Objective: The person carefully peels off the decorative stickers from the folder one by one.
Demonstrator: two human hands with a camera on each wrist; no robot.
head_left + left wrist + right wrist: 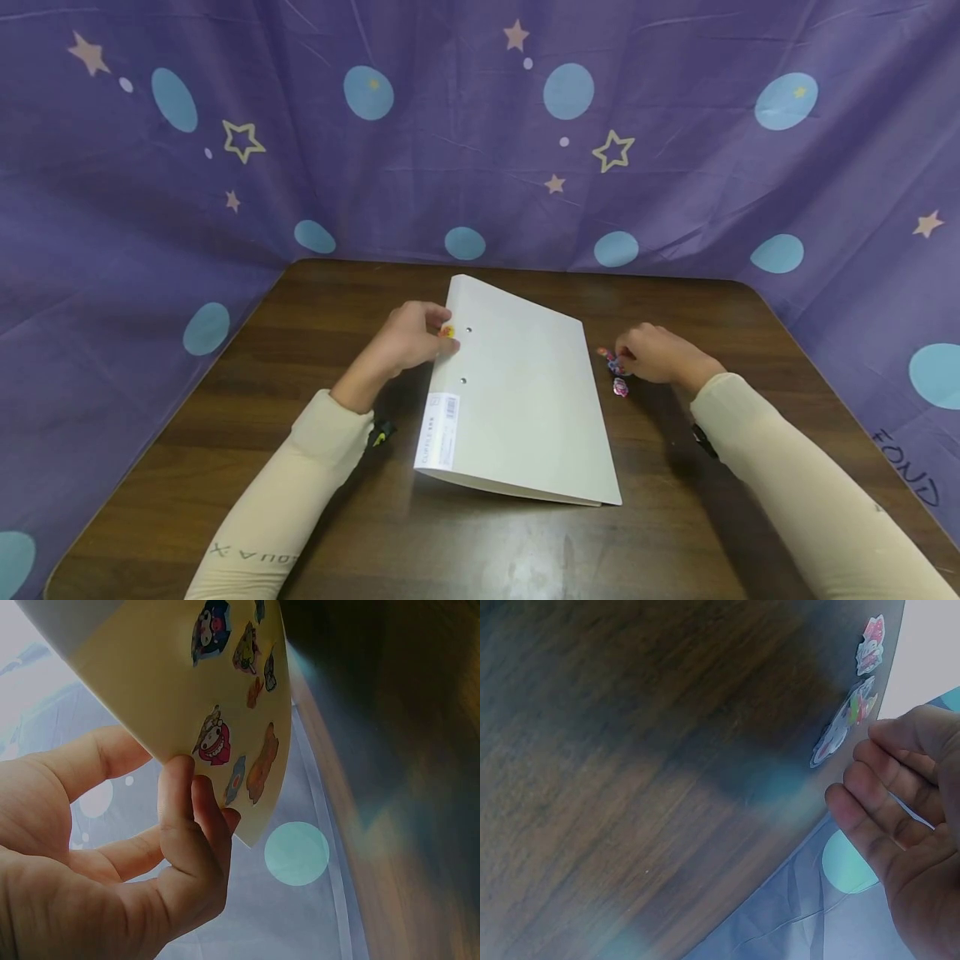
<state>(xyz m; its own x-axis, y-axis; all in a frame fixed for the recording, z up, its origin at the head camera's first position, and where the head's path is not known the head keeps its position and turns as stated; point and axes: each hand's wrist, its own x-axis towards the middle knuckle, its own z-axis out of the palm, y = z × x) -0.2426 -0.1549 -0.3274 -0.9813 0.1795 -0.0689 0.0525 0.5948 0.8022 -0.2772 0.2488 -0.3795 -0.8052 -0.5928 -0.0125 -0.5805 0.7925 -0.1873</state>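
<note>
A white file folder (525, 392) leans tilted over the table, its spine edge raised on the left. My left hand (408, 337) pinches that spine edge, thumb on the cover and fingers around the edge, beside a small yellow-and-red sticker (447, 332). In the left wrist view, several cartoon stickers (214, 739) show on the folder's surface by the left fingertips. My right hand (654, 354) is low over the table to the right of the folder, fingers slightly bent. Its fingertips are right at a few loose cut-out stickers (840, 727), with nothing visibly held.
The folder stands over a dark brown wooden table (315, 500). A purple curtain (450, 183) with stars and blue dots hangs behind and along both sides. A printed label (438, 429) is on the spine's near end, and two metal rivets (463, 381) dot the cover.
</note>
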